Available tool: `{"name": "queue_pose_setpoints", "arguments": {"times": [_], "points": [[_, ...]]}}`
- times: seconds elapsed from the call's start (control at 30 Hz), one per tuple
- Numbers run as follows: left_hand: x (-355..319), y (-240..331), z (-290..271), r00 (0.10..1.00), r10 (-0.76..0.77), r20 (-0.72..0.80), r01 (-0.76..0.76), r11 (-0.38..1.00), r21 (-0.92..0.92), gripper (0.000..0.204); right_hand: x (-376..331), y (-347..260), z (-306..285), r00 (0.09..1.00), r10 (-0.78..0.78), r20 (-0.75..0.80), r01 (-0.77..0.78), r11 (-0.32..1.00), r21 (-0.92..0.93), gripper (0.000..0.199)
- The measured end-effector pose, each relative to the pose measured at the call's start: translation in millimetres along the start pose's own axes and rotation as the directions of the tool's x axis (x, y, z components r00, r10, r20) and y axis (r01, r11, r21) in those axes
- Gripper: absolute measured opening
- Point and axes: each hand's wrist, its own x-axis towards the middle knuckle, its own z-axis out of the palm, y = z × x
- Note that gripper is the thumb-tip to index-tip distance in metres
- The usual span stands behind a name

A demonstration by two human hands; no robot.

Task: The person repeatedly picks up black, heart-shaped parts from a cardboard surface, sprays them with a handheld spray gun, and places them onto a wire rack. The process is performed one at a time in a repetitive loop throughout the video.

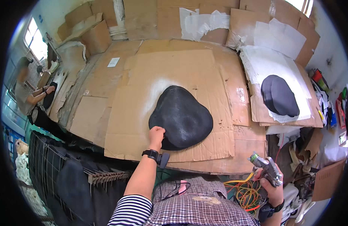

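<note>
A black, rounded three-lobed pad, like a seat cushion (pixel 183 118), lies on a cardboard sheet in front of me, with a slight sheen on its surface. My left hand (pixel 156 136) is closed at the cushion's near left edge, seeming to pinch it; the fingertips are partly hidden. To the right, off the table's front edge, my right hand (pixel 273 188) grips a metal spray gun (pixel 265 168) with its nozzle end toward the upper left. A yellow hose runs close to the gun.
Stacked black pads (pixel 279 96) sit on white paper over a cardboard-covered stand at right. Cardboard panels (pixel 144 19) rise behind the table. Coiled hoses (pixel 243 194) hang below its front edge. A wire rack (pixel 49 165) holds dark pads at lower left. Another person (pixel 27 90) handles a black piece far left.
</note>
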Motion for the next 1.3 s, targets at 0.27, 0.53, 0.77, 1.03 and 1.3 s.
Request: {"name": "queue_pose_setpoints", "arguments": {"times": [0.27, 0.53, 0.77, 1.03, 1.3], "points": [[-72.4, 124.5, -17.5, 0.914, 0.256, 0.316, 0.219, 0.348, -0.912, 0.015, 27.6, 31.5, 14.3, 0.981, 0.076, 0.179, -0.061, 0.994, -0.088, 0.044], [-159.9, 166.9, -110.9, 0.944, 0.328, 0.019, -0.010, 0.087, -0.996, 0.010, 51.8, 31.4, 49.5, 0.885, 0.034, 0.463, 0.100, 0.960, -0.262, 0.052], [-181.9, 151.9, -271.4, 0.865, 0.305, -0.399, -0.446, 0.103, -0.889, 0.013, 75.8, 21.2, 94.2, 0.792, 0.330, 0.513, -0.024, 0.857, -0.515, 0.026], [-257.6, 192.5, -403.4, 0.561, 0.223, -0.797, -0.807, -0.068, -0.587, 0.014, 77.8, 34.1, 141.4, 0.710, 0.251, 0.658, 0.047, 0.915, -0.400, 0.026], [-349.4, 227.9, -484.9, 0.344, 0.265, -0.901, -0.930, -0.036, -0.366, 0.023, 83.2, 53.0, 168.3, 0.653, 0.178, 0.736, 0.130, 0.931, -0.341, 0.045]]}}
